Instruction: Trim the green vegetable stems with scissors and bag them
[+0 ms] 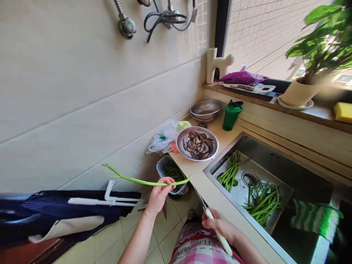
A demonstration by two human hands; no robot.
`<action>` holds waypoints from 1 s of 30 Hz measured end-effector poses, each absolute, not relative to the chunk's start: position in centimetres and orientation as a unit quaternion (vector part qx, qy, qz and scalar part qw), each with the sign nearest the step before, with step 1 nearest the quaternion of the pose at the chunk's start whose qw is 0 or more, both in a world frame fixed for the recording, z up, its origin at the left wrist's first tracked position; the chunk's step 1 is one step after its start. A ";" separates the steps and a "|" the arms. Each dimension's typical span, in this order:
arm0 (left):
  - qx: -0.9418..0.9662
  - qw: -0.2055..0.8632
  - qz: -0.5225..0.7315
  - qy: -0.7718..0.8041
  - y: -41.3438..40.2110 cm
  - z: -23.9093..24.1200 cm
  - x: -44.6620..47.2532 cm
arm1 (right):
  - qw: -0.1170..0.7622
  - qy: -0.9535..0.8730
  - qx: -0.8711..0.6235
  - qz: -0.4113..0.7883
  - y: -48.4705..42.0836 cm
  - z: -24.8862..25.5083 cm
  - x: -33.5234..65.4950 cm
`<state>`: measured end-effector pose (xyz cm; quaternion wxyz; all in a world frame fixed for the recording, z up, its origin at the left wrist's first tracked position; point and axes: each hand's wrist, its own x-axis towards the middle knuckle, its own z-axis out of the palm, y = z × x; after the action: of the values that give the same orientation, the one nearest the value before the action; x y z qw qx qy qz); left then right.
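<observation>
A long green vegetable stem (132,179), forked at its far left end, is pinched in my left hand (158,196), roughly level. In my right hand (222,225) is a knife (224,242) with a cream-white handle; its thin blade points up and left, apart from the stem. Below and behind the stem stands a lined bin (161,169) with dark green scraps (173,171) inside. More green stems lie in two heaps in the steel sink (280,163): a left heap (230,171) and a right heap (265,203).
A metal bowl (178,148) of dark shrimp (198,144) sits at the counter's corner, near plastic bags (165,135), stacked metal bowls (206,109) and a green shaker bottle (231,116). A green-striped cloth (316,218) hangs at the sink. A potted plant (299,91) stands on the sill.
</observation>
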<state>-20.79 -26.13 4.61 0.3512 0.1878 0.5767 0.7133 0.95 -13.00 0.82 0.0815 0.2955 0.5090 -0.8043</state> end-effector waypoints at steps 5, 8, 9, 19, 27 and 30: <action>0.167 0.310 0.708 0.612 -29.0 2.1 -22.8 | 0.173 0.476 0.273 -0.818 -15.3 -1.2 -5.7; 0.151 0.303 0.707 0.621 -30.0 0.5 -23.9 | 0.195 0.469 0.278 -0.816 -16.2 -2.2 -8.6; 0.143 0.302 0.706 0.625 -30.2 0.0 -24.3 | 0.199 0.468 0.283 -0.813 -16.5 -2.4 -9.4; 0.076 0.317 0.703 0.633 -30.1 -4.3 -27.6 | 0.232 0.462 0.344 -0.784 -17.5 -5.1 -13.3; 0.205 0.347 0.619 0.675 -27.8 -2.2 -26.7 | 0.191 0.486 0.415 -0.745 -16.2 -4.7 -11.1; 0.309 0.376 0.564 0.668 -25.4 0.2 -25.3 | 0.125 0.480 0.428 -0.756 -15.0 -4.0 -8.4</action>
<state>-25.31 -25.40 0.18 0.3756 0.3093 0.6676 0.5636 -8.44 -15.05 -3.95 0.1248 0.4277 0.4797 -0.7559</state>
